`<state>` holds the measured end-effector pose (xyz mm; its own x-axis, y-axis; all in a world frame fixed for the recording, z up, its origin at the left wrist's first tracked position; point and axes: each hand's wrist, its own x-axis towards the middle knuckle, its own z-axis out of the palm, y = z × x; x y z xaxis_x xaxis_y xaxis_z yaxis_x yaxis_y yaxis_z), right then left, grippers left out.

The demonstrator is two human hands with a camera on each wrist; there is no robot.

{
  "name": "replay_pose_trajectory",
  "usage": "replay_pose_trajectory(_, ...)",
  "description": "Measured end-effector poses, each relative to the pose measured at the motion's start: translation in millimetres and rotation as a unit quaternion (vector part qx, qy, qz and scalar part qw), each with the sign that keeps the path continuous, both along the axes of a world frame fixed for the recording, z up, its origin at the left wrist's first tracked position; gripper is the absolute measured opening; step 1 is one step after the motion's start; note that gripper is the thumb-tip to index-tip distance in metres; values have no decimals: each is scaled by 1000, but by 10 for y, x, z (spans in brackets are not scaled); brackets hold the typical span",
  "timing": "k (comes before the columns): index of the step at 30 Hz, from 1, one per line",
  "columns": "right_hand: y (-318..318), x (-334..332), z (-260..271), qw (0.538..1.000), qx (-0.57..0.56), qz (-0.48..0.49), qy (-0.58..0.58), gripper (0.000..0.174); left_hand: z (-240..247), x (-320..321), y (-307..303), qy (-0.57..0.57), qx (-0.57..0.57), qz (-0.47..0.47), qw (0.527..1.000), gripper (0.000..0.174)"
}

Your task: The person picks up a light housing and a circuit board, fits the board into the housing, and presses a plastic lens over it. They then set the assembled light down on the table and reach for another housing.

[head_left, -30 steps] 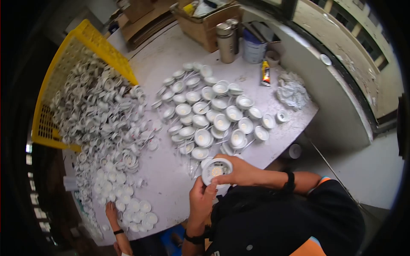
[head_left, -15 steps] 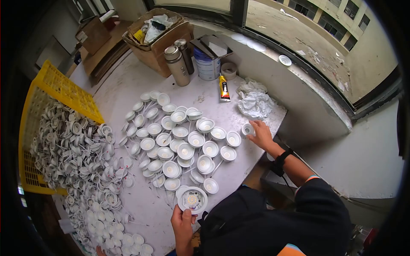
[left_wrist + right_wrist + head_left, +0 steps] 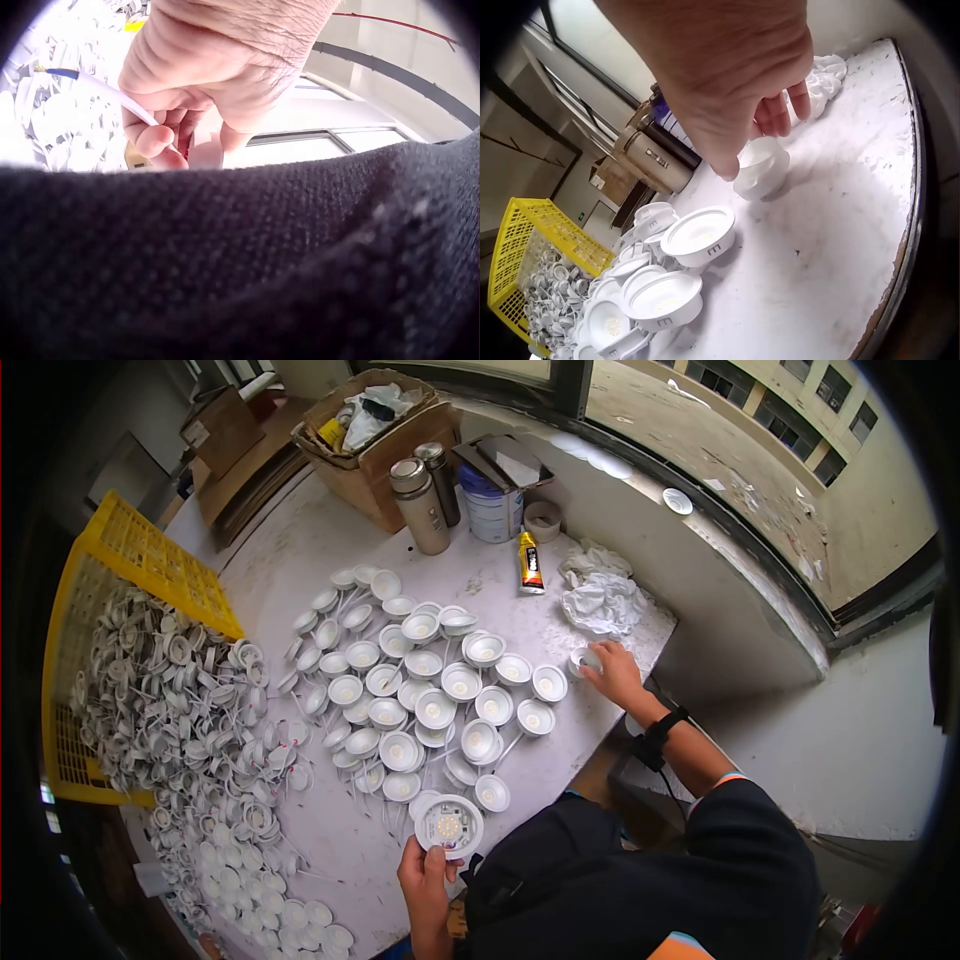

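Right grip [image 3: 613,673] has lowered onto the small white cup [image 3: 760,169]; left grip [image 3: 424,876] stays put.
Right grip: thumb and fingers curled round the cup's rim, cup standing on the desk [image 3: 832,247] near its edge. A crumpled rag [image 3: 603,600] lies just beyond it; rows of white lamp shells [image 3: 430,690] to its left. Left grip: closed round the LED lamp disc [image 3: 450,826] and its white wire [image 3: 112,93], held off the desk near the body.

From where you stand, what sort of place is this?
Probably a small lamp-assembly workshop: round white lamps cover the table, a yellow crate spills more, the left hand holds a lamp, and the right hand pinches a small white cup.
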<state>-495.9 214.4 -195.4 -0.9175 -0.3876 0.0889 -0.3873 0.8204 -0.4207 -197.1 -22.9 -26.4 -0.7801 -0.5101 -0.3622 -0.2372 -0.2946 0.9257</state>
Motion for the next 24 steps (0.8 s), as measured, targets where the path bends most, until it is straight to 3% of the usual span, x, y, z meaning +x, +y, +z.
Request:
replay_pose_trajectory(1, 9, 18, 50, 1000, 0, 8, -2, 50, -8, -2, 2, -2, 0, 8, 1000, 22)
replay_pose_trajectory(3, -109, 79, 238, 990, -130, 0, -48, 45, -34, 11, -13, -5, 17, -3, 1000, 24)
replay_pose_trajectory(4, -247, 168, 461, 982, -181, 50, -31, 43, -33, 21, -15, -14, 11, 23, 1000, 24)
replay_pose_trajectory(6, -558, 511, 1078, 954, -247, 157, -58, 49, -46, 15, -13, -13, -9, -24, 1000, 33)
replay_pose_trajectory(8, -784, 851, 1533, 913, -256, 314, -40, 55, -82, 42, -25, -3, 0, -24, 1000, 33)
replay_pose_trajectory(11, -1037, 1214, 1929, 866, -214, 448, -55, 60, -91, 74, -20, 37, 20, -40, 998, 35)
replay_pose_trajectory(15, -1217, 1437, 1929, 857, -143, 494, -33, 66, -58, 131, -2, 66, 33, -35, 997, 40)
replay_pose_trajectory(19, -1261, 1534, 1907, 853, -153, 495, -54, 67, -86, 215, 2, 73, 47, -34, 996, 41)
replay_pose_trajectory(22, -1254, 1550, 1923, 845, -176, 496, -93, 68, -83, 237, -13, 68, 52, -36, 996, 42)
replay_pose_trajectory(24, -1247, 1566, 1921, 835, -271, 437, -197, 60, -61, 234, -24, 75, 49, -34, 995, 41)
